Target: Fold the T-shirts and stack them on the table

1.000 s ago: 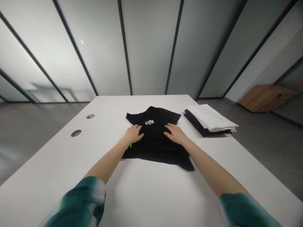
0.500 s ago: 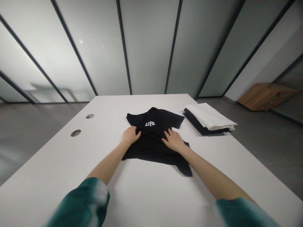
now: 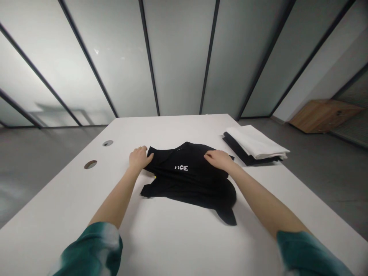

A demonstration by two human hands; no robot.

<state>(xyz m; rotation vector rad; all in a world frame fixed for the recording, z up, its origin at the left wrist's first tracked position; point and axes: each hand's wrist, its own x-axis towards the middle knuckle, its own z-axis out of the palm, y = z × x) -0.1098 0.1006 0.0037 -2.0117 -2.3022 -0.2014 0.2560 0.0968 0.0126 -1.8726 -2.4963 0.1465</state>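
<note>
A black T-shirt point(image 3: 189, 180) with white lettering across the chest lies on the white table, its neck pointing away from me. The body is bunched into creases and one lower corner sticks out toward me on the right. My left hand point(image 3: 139, 158) grips the edge of the left sleeve, thumb toward the cloth. My right hand point(image 3: 219, 159) has its fingers closed on the shirt near the right shoulder, and that sleeve is partly hidden behind it. A small yellow spot shows at the shirt's left side.
Folded white cloth point(image 3: 255, 142) lies on folded black cloth point(image 3: 238, 150) at the table's right edge. Two round holes point(image 3: 91, 164) point(image 3: 108, 143) pierce the white table point(image 3: 172, 237) at left. A wooden cabinet point(image 3: 324, 115) stands beyond, by frosted glass panels point(image 3: 181, 57).
Both hands have gone from lying on the shirt's body to gripping its upper part, the left one moving outward to the sleeve. The shirt's top has come nearer to me and its body has bunched.
</note>
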